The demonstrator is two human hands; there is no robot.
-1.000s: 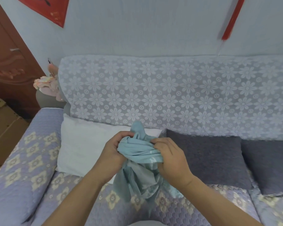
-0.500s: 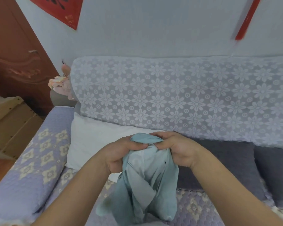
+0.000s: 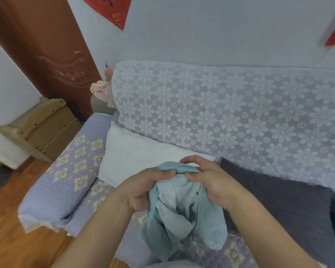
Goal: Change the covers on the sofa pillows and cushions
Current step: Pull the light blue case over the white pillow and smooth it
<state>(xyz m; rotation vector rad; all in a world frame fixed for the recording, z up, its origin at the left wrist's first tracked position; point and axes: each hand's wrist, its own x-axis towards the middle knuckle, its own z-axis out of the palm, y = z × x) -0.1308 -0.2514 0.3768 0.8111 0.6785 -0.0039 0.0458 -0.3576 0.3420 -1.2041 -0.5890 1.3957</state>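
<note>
Fabric of a pale blue cushion cover (image 3: 182,213) bunches between both hands above the sofa seat (image 3: 124,246). Left hand (image 3: 143,188) and right hand (image 3: 209,182) pinch its gathered top edge with curled fingers; the rest hangs below, before a white pillow (image 3: 135,155).

Home living room. Evidence: sofa (image 3: 81,171) under quilted lavender cover, lace floral throw (image 3: 230,117) over backrest, carved wooden door (image 3: 46,55) far left, wood floor (image 3: 17,244), red wall decoration (image 3: 112,8).
</note>
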